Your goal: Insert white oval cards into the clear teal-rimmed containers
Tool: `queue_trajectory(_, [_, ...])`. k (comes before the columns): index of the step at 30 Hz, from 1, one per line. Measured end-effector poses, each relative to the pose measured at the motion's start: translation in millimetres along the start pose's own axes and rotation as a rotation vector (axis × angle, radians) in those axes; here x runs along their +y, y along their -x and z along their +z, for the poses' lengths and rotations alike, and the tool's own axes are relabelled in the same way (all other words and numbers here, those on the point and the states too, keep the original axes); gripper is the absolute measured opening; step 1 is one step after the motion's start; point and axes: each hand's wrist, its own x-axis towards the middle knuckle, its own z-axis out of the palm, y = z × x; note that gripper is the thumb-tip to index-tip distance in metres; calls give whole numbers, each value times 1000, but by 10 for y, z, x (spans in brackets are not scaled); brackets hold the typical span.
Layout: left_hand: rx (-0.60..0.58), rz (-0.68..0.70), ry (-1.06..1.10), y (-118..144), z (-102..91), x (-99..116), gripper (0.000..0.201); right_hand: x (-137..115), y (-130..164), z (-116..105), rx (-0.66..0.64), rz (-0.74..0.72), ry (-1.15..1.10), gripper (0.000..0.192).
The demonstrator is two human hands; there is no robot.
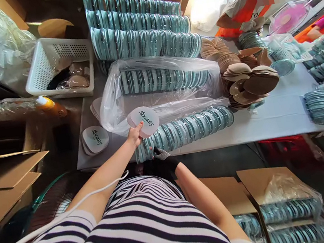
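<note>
Head view: left hand (135, 135) grips "beauty" cards (148, 116); gloved right hand (162, 153), grip unclear, by disc row (194, 129); open surface (277, 125) widens rightward between row and front edge (240, 143).

Left hand (135, 135) bare, pinching, extended forward; right hand (161, 153) gloved, nearer torso (147, 219).

a white table (292, 118) bears disc rows (194, 128), clear plastic (110, 99), printed cards (96, 140) and brown discs (262, 79).

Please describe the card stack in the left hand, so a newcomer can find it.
On the pale table, find the front row of blue-green discs. At its left end, the left hand grips the round "beauty" card stack. A similar stack lies further left; only this one is held.
</note>
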Motion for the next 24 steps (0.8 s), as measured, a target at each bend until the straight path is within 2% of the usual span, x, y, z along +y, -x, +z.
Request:
queue_trajectory(2, [10, 14, -3, 6, 21, 1, 28, 14, -13, -93, -1, -11, -63, 29])
queue_trajectory(4, [12, 16, -7, 18, 28, -3, 26, 6, -38, -257, 78, 13, -81, 27])
queue_trajectory(6, [-9, 22, -13, 43, 18, -14, 23, -33, -71, -472, 298, 12, -102, 32])
queue_trajectory(8, [-45, 31, -26, 77, -1, -31, 22, -108, -94, -668, 557, -51, -134, 44])
queue_trajectory(10, [-91, 45, -31, 112, -22, -49, 25, -223, -87, -764, 693, -140, -86, 53])
queue_trajectory(13, [-114, 65, -55, 153, -35, -70, 29, -422, -30, -653, 654, -297, 141, 46])
queue_trajectory(15, [-118, 69, -75, 170, -28, -76, 31, -506, -2, -500, 696, -360, 207, 43])
queue_trajectory(17, [-138, 78, -70, 180, -18, -72, 33, -517, -10, -399, 801, -299, 170, 52])
queue_trajectory(19, [-156, 94, -55, 185, -20, -59, 34, -477, -39, -392, 857, -183, 126, 63])
queue_trajectory(21, [-146, 110, -52, 185, -42, -43, 35, -441, -60, -442, 846, -151, 123, 64])
queue_trajectory(24, [-123, 98, -67, 182, -88, -27, 32, -487, -71, -491, 772, -238, 58, 51])
